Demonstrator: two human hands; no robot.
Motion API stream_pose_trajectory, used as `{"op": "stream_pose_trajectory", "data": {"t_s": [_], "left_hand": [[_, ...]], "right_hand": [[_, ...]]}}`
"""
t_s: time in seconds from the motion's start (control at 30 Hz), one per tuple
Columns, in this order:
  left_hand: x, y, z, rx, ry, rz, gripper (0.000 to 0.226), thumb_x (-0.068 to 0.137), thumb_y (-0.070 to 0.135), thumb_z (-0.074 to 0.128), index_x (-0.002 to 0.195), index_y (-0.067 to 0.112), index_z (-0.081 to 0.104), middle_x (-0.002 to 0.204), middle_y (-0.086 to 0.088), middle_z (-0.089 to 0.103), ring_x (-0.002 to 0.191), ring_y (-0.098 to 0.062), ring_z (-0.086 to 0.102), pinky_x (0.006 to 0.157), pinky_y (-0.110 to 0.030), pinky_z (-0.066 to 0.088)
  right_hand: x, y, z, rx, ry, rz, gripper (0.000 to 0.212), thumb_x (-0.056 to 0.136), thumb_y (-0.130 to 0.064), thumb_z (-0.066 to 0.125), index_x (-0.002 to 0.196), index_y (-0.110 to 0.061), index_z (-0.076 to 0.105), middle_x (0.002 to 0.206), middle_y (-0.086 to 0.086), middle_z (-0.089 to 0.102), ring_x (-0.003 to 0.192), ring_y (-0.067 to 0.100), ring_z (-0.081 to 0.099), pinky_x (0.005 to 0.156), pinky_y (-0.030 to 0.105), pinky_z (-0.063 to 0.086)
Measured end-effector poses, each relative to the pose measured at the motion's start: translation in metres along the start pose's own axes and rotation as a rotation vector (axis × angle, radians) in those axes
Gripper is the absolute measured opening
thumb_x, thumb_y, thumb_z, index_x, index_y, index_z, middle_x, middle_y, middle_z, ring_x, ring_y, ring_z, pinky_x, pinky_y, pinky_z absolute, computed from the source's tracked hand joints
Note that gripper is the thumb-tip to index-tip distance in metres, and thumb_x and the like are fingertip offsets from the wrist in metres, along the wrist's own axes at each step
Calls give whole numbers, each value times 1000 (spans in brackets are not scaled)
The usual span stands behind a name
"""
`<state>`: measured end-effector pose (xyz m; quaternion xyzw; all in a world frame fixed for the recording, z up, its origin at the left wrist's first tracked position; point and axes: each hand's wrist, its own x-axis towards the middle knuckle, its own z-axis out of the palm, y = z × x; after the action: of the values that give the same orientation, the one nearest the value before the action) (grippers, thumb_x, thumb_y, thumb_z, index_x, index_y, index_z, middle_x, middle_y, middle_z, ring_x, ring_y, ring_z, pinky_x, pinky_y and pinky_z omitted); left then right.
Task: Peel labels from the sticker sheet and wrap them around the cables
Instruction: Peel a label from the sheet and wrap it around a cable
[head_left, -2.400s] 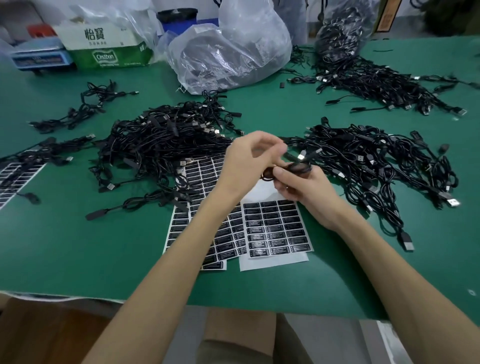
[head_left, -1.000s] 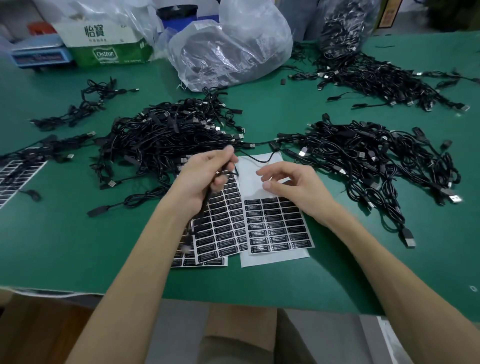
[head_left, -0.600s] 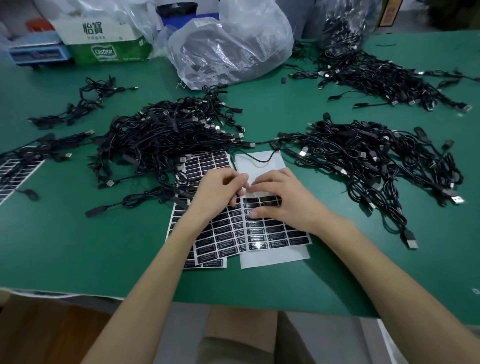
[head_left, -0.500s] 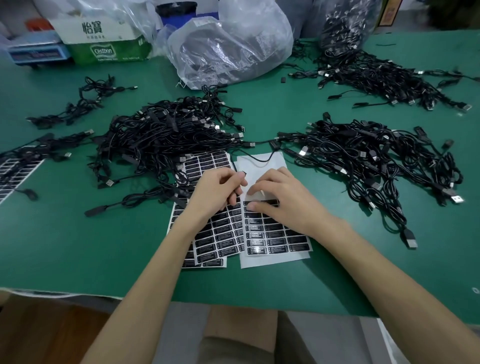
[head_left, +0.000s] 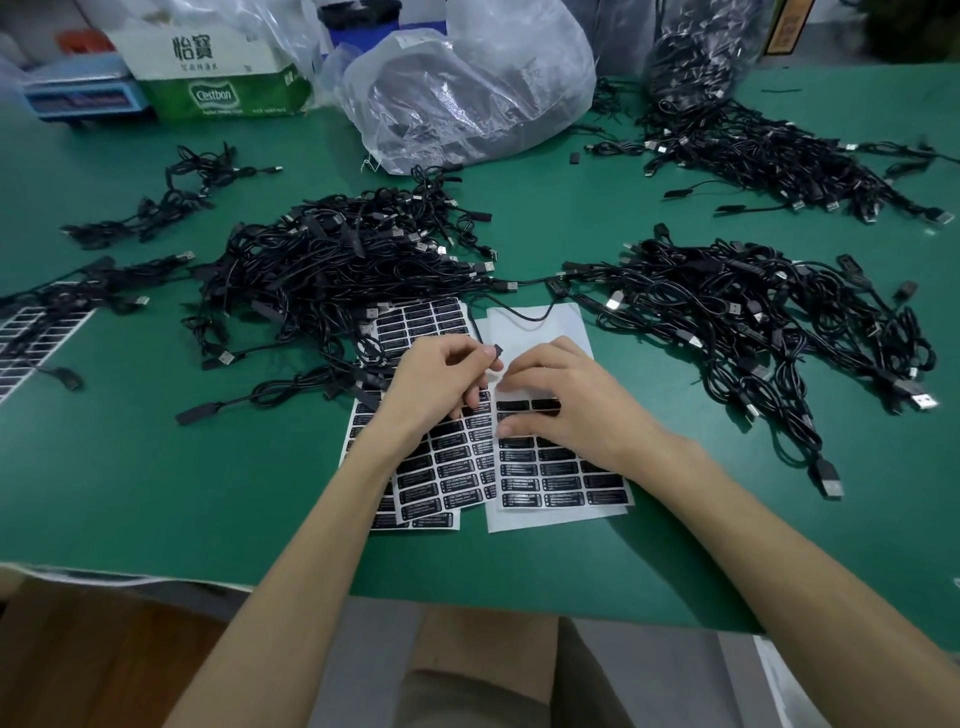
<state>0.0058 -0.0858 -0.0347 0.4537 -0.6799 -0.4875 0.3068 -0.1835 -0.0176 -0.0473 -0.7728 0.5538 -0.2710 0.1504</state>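
Two sticker sheets of black labels lie side by side on the green table. My right hand (head_left: 566, 400) rests on the right sticker sheet (head_left: 561, 486), its fingers spread flat over the top label rows. My left hand (head_left: 441, 387) hovers over the left sticker sheet (head_left: 441, 470) and pinches a small black label (head_left: 497, 349) between thumb and forefinger. A thin black cable (head_left: 519, 318) loops across the bare white top of the right sheet and runs down to my left hand; its end is hidden there.
Black cable piles lie left of centre (head_left: 332, 270), on the right (head_left: 753, 322) and at the back right (head_left: 769, 150). A clear plastic bag (head_left: 467, 88) and a cardboard box (head_left: 218, 67) stand at the back. Another label sheet (head_left: 31, 332) is at the far left.
Both hands dropped from mid-air onto the sheets. My right hand laid its fingers flat on the right sheet; my left hand's fingertips went to the label rows and came up pinching a black label.
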Motion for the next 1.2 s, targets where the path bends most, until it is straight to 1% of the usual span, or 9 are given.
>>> {"op": "stream_pose_trajectory", "data": {"t_s": [0.1,0.23,0.37,0.47,0.53,0.7,0.9,1.07,1.2], "left_hand": [[1,-1,0,-14,8,-3,23,103,27,63,89,15,77,66,-7,64,55,-20,52,42,-19,39],[0,-2,-2,-26,-9,0,24,103,30,63,91,17,78,67,-10,66,56,-24,52,42,-20,40],[0,-2,-2,-48,-14,11,23,103,30,63,87,22,78,73,-17,69,53,-18,52,42,-20,40],[0,-3,-2,-69,-12,23,25,102,27,64,82,27,78,75,-16,70,52,-14,54,41,-19,40],[0,-3,-2,-71,-9,22,25,103,27,64,82,27,78,73,-13,69,52,-14,54,41,-19,39],[2,-5,-2,-59,1,8,22,103,26,63,91,17,79,69,-4,67,52,-12,55,40,-18,38],[3,-6,-2,-60,-5,11,22,104,25,63,93,14,78,68,-2,66,51,-9,54,40,-17,37],[2,-5,-2,-61,-7,11,22,103,24,63,94,12,78,67,-1,65,49,-8,54,39,-17,36],[1,-4,-1,-63,-1,14,20,103,23,63,93,13,77,70,-4,66,49,-8,54,39,-17,37]], "right_hand": [[1,-2,0,-31,0,15,64,77,-72,62,118,-24,74,112,-15,57,111,6,41,92,26,43],[4,-3,4,-125,27,-6,59,80,-69,64,115,-22,71,103,-11,51,102,4,36,82,24,38],[10,-6,6,-148,47,-14,59,80,-72,58,107,-20,67,98,-11,46,97,2,33,77,28,41],[12,-5,6,-148,44,-31,54,82,-69,60,104,-20,64,97,-10,45,96,4,34,77,33,47],[10,-4,5,-143,46,-43,52,85,-67,63,106,-19,64,98,-10,45,96,4,34,76,33,48],[7,-3,7,-106,51,-51,48,88,-60,68,110,-18,68,102,-9,51,100,6,39,75,31,47],[5,-1,5,-59,70,-34,35,91,-51,71,107,-20,71,104,-11,57,103,7,45,78,35,50],[6,0,4,-17,78,-12,28,91,-47,73,105,-23,74,101,-15,59,97,3,45,80,32,47],[6,-2,3,-25,86,-18,24,91,-42,75,103,-22,74,99,-14,59,93,3,43,78,29,43]]}}
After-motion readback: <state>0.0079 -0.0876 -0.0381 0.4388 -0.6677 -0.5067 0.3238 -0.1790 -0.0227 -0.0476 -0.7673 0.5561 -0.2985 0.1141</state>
